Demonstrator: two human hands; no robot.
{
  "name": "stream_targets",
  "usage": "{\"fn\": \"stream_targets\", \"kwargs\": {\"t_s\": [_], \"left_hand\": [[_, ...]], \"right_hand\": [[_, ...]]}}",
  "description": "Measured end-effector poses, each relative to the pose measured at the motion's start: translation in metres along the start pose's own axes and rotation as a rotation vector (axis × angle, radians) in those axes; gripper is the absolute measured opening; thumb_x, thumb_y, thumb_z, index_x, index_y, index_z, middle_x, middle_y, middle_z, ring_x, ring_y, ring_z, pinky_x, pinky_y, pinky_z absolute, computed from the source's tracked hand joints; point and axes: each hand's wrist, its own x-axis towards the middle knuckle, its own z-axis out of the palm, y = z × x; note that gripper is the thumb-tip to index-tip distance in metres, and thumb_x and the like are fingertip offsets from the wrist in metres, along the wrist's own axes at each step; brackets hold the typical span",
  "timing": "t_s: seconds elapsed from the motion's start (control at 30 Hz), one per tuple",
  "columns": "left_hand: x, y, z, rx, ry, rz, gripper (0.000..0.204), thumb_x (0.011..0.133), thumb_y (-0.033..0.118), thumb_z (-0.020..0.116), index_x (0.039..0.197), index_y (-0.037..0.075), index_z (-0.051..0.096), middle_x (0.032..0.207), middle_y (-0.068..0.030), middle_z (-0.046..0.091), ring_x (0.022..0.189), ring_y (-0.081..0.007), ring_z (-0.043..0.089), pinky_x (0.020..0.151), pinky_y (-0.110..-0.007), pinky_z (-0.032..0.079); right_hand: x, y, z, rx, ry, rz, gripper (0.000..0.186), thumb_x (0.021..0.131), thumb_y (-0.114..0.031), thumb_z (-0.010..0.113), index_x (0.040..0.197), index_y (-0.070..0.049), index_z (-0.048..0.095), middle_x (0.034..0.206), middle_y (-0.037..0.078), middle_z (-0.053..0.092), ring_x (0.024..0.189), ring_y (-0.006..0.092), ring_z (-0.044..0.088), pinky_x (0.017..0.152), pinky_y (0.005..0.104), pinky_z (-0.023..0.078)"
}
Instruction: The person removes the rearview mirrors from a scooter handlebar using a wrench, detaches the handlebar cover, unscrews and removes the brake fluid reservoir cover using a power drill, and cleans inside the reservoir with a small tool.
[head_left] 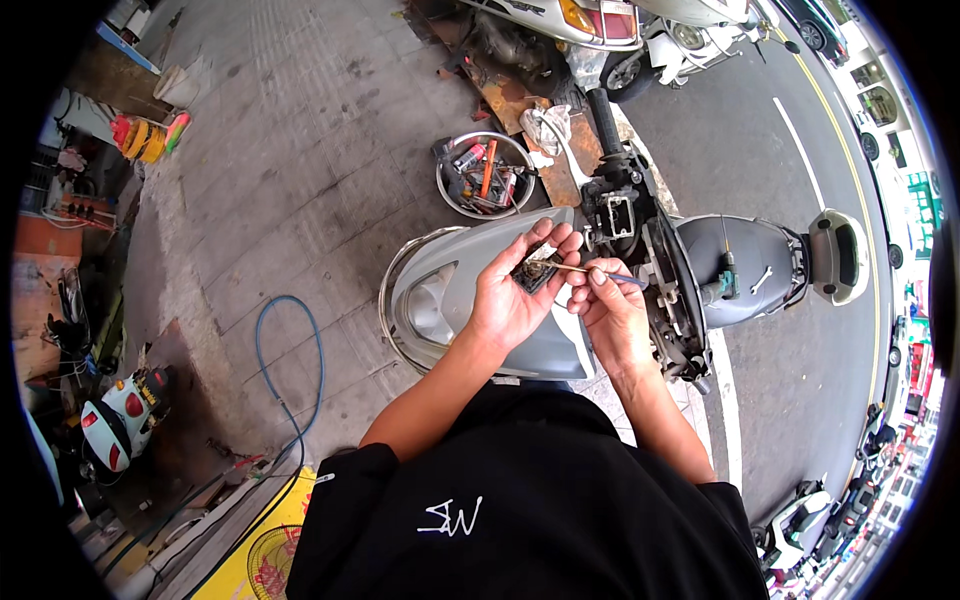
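Observation:
My left hand (503,308) is palm up, its fingers curled round a small black rectangular part (535,277) with a pale, dirty patch inside. A thin tool with a dark blue handle (627,279) is pinched in my right hand (613,322). The tool's slim shaft points left, and its tip reaches the black part; the tip's shape is too small to make out. Both hands are over the grey front panel (470,280) of a scooter. Just beyond them, on the handlebar, is an open rectangular reservoir (618,216) below the black grip (604,122).
A metal bowl (441,192) full of tools stands on the paving beyond the panel. A green power drill (728,278) and a wrench (762,278) lie on the scooter's dark seat (700,243). To the left, a blue hose (321,352) loops over the ground. Parked scooters (545,18) stand farther off.

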Motion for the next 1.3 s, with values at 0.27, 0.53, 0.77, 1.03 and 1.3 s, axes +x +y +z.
{"fn": "stream_targets", "kwargs": {"t_s": [0.27, 0.53, 0.77, 1.03, 1.3], "left_hand": [[-0.007, 0.001, 0.002, 0.064, -0.010, 0.015, 0.031, 0.096, 0.016, 0.048, 0.124, 0.004, 0.051, 0.131, -0.0115, 0.051, 0.129, -0.0275, 0.045, 0.111, -0.043, 0.036], [-0.004, 0.001, -0.003, -0.020, -0.051, 0.000, 0.035, 0.093, 0.008, 0.051, 0.127, 0.003, 0.047, 0.134, -0.0129, 0.051, 0.133, -0.0274, 0.042, 0.116, -0.045, 0.029], [-0.013, 0.026, -0.016, -0.025, -0.036, 0.090, 0.038, 0.092, 0.007, 0.051, 0.129, 0.000, 0.046, 0.135, -0.0149, 0.050, 0.135, -0.0288, 0.039, 0.118, -0.046, 0.023], [-0.047, 0.051, -0.054, 0.035, 0.161, 0.204, 0.039, 0.091, 0.005, 0.047, 0.129, 0.000, 0.047, 0.133, -0.0143, 0.052, 0.135, -0.0271, 0.039, 0.117, -0.045, 0.025], [-0.053, 0.034, -0.052, -0.035, 0.239, 0.319, 0.035, 0.091, 0.006, 0.047, 0.125, -0.001, 0.049, 0.128, -0.0141, 0.054, 0.130, -0.0294, 0.044, 0.116, -0.045, 0.029]], "right_hand": [[0.004, 0.014, -0.009, -0.076, 0.092, -0.056, 0.012, 0.095, -0.015, 0.060, 0.098, -0.003, 0.058, 0.086, 0.012, 0.069, 0.066, 0.0127, 0.062, 0.062, 0.0271, 0.053], [0.003, 0.009, -0.013, -0.181, 0.200, -0.059, 0.015, 0.094, -0.019, 0.062, 0.091, -0.005, 0.058, 0.076, 0.008, 0.066, 0.057, 0.0122, 0.057, 0.056, 0.0257, 0.048], [0.010, -0.069, -0.033, -0.522, 0.195, -0.370, 0.011, 0.095, -0.015, 0.060, 0.095, -0.004, 0.059, 0.080, 0.007, 0.066, 0.065, 0.0110, 0.058, 0.061, 0.0244, 0.049], [0.064, -0.131, -0.029, -1.547, -0.280, -0.543, 0.014, 0.088, -0.006, 0.063, 0.101, -0.002, 0.064, 0.086, 0.012, 0.065, 0.074, 0.0234, 0.064, 0.067, 0.0319, 0.050], [0.073, -0.136, -0.027, -1.785, -0.533, -0.547, 0.014, 0.084, -0.003, 0.062, 0.098, -0.001, 0.063, 0.083, 0.013, 0.061, 0.074, 0.0292, 0.061, 0.066, 0.0364, 0.049]]}}
